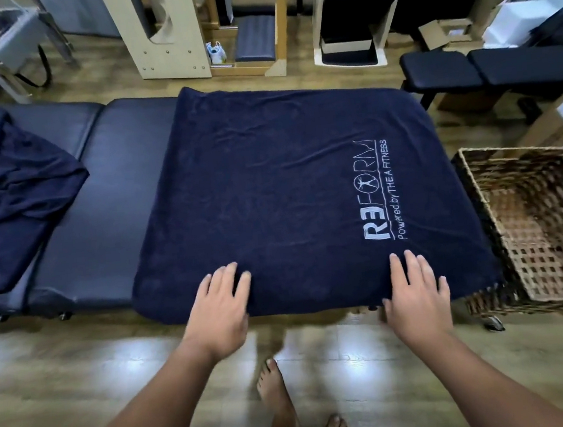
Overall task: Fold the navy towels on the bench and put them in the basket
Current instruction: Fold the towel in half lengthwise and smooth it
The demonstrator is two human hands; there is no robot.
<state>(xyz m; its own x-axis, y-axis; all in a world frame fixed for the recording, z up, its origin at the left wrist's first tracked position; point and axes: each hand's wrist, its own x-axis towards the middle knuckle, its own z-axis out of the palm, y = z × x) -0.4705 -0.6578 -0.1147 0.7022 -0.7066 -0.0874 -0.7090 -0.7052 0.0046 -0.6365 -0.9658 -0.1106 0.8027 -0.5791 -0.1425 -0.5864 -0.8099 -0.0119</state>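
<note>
Across the middle of the view runs a navy padded bench [105,182], its long axis left to right. Spread flat over its right part lies a navy towel [270,186], covering the bench from far edge to near edge, with its near hem hanging slightly over the front. The towel is roughly square as it lies; I cannot tell which way its longer side runs. White lettering [378,193] reading "REFORM" and a smaller line beneath runs from near to far along the towel's right side, the tops of the letters facing left. Shallow creases cross the upper half.

On the bench's left end sits a second navy towel [12,180], crumpled and unfolded, partly draped over the near side.

Just beside the bench's right end stands a wicker basket [478,201] on the floor, rectangular, open-topped; nothing shows inside it but its woven bottom.

Left hand [218,309]: palm down on the towel's near edge, fingers spread and straight, pressing flat. Right hand [416,293]: likewise palm down near the right front corner, fingers spread and straight, its thumb at the hem. Neither hand pinches cloth.

Bare feet [277,396] stand on wooden flooring [83,380] below the bench.
</note>
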